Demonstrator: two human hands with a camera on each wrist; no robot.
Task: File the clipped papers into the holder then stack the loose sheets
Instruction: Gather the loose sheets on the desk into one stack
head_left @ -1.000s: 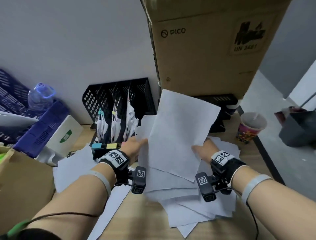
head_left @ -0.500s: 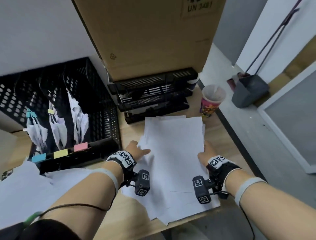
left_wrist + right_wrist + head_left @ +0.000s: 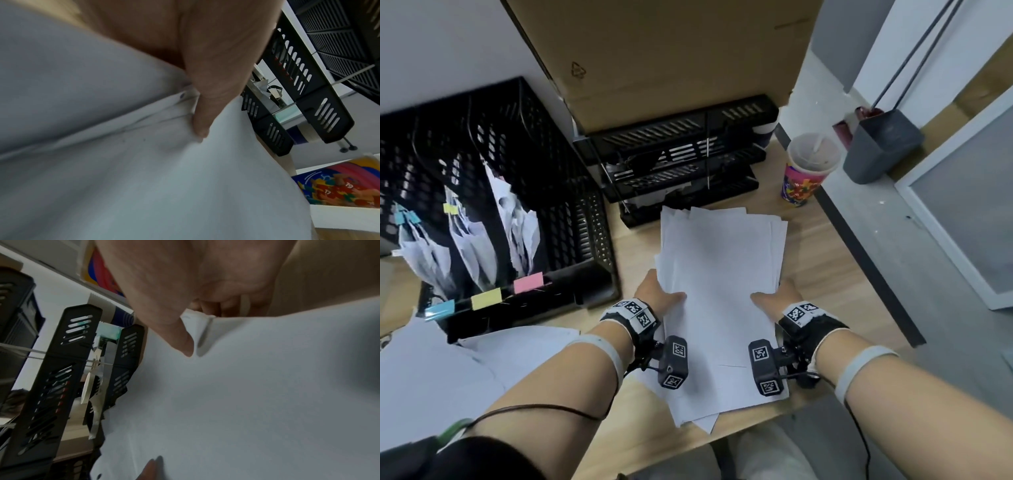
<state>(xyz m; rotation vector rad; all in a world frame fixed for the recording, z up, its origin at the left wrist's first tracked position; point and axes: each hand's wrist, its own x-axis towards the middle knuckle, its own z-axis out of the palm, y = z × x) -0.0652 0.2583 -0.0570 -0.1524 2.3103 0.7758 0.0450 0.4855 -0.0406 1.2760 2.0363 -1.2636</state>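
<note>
A stack of loose white sheets (image 3: 719, 294) lies on the wooden desk in front of me, its edges uneven. My left hand (image 3: 659, 296) grips its left edge, thumb (image 3: 207, 113) on top. My right hand (image 3: 774, 298) grips the right edge, thumb (image 3: 180, 337) pressed on the top sheet and fingers curled under. The black mesh file holder (image 3: 544, 192) stands at the left with three clipped paper bundles (image 3: 482, 240) in its slots, marked by blue, yellow and pink labels (image 3: 486, 298).
Black stacked letter trays (image 3: 681, 154) sit just behind the sheets under a large cardboard box (image 3: 661, 51). A colourful paper cup (image 3: 806, 171) stands near the desk's right edge. More white sheets (image 3: 448, 370) lie at the near left.
The sheets, held up in the air a second ago, came down flat on the desk. Both hands moved inward along the side edges, squaring the stack narrower.
</note>
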